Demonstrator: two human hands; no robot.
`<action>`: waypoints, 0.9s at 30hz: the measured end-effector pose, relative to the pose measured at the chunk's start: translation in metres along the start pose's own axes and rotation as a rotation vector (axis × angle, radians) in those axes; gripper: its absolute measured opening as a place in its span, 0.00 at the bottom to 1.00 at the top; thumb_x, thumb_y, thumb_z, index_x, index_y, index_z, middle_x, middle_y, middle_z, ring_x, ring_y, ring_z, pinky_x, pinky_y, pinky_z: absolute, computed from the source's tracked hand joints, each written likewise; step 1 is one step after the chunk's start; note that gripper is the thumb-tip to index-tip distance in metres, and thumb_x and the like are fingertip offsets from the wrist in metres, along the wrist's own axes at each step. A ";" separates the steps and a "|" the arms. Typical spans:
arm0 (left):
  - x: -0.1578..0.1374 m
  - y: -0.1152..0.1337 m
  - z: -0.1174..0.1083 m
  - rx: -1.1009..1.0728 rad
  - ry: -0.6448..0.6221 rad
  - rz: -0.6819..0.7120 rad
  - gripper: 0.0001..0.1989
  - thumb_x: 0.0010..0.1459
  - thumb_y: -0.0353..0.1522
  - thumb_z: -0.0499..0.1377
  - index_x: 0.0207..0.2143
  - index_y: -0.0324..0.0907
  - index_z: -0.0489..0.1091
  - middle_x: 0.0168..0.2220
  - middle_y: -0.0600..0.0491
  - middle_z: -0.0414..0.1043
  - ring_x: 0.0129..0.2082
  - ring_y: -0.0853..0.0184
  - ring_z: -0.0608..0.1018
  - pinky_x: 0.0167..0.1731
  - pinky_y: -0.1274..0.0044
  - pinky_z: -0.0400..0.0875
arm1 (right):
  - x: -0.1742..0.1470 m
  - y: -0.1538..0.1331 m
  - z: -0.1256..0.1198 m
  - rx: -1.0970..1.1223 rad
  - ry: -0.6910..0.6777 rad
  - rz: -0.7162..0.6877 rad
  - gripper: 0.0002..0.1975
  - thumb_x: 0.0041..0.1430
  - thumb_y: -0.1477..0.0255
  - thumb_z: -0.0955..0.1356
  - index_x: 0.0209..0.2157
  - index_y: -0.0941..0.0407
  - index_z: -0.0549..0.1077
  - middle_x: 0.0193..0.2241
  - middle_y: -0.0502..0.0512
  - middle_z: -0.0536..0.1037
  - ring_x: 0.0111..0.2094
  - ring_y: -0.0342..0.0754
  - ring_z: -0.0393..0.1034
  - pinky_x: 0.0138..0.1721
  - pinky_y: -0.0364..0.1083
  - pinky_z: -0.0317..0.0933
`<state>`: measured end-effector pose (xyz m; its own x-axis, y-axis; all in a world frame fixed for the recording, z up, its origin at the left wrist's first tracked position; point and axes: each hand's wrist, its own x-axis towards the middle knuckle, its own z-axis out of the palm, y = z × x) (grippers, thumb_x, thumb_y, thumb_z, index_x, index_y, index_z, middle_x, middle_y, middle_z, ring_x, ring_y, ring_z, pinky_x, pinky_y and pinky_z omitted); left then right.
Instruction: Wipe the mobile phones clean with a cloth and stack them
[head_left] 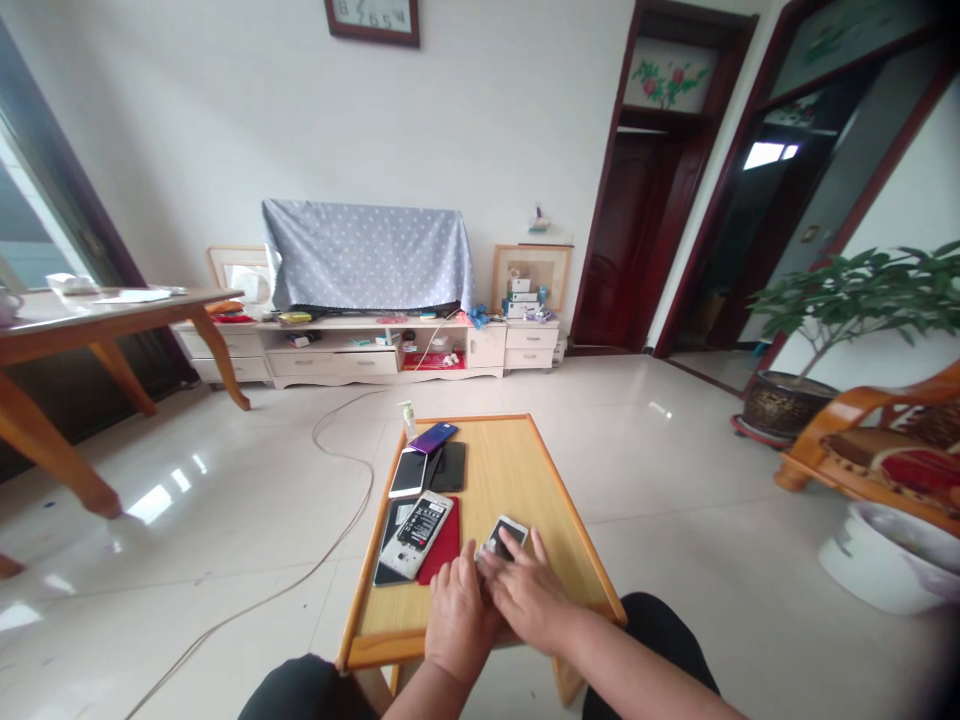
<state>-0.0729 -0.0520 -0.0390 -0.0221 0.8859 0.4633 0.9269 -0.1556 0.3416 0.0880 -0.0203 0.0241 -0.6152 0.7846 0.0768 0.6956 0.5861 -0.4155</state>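
On the near part of the small wooden table [517, 455] lies a white smartphone with a dark screen [513, 527], its near end covered by my hands. My left hand [459, 607] is closed at the phone's near left edge; its grip is partly hidden. Across the screen reaches my right hand [529, 595], fingers stretched and spread, with a small pale patch by its fingertips that I cannot make out. To the left, a white phone with its back off and battery showing [417, 535] rests over a red case [442, 552] and a dark phone [386, 573].
Farther back on the table lie a purple phone [433, 437], a white-framed phone [408, 473] and a black phone [451, 466]. A pump bottle [409, 420] stands at the far left corner. A cable [330, 545] runs over the floor to the left.
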 end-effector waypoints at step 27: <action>-0.004 0.000 0.000 0.003 -0.019 -0.021 0.36 0.56 0.38 0.60 0.64 0.36 0.55 0.50 0.42 0.72 0.46 0.56 0.74 0.48 0.65 0.66 | -0.030 -0.005 0.009 -0.023 0.065 0.065 0.24 0.73 0.64 0.51 0.63 0.42 0.65 0.64 0.48 0.66 0.70 0.53 0.46 0.67 0.69 0.24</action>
<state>-0.0725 -0.0554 -0.0412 -0.0344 0.8969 0.4408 0.9273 -0.1359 0.3487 0.0994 -0.0490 0.0158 -0.5433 0.8324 0.1092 0.7423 0.5370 -0.4006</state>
